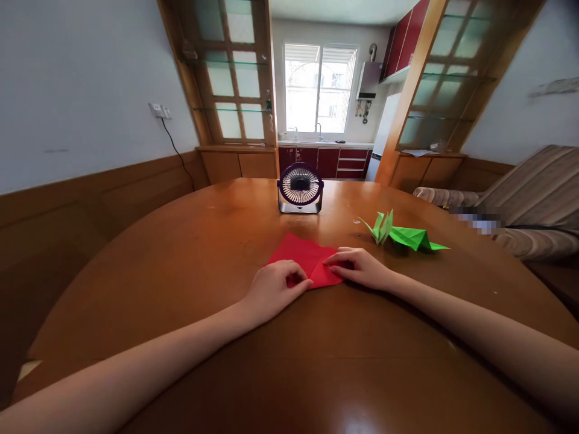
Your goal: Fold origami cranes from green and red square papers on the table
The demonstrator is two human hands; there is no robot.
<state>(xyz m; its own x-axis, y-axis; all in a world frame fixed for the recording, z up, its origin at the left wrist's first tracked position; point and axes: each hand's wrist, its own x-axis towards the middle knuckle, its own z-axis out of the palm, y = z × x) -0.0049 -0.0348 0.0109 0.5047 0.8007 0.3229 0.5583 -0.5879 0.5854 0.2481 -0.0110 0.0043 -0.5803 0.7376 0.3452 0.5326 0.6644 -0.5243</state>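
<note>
A sheet of red origami paper lies on the table in front of me, with a fold line and a folded-over flap at its right near side. My left hand rests on its left near part, fingers curled and the thumb at the near edge. At the right side, my right hand pinches the flap between thumb and fingers. Both hands hide parts of the paper's edges. Beyond my right hand stands a green folded-paper figure with pointed ends.
A small dark desk fan stands past the paper on the brown wooden table. To the right is a striped armchair. A black cord hangs from a wall socket at the left.
</note>
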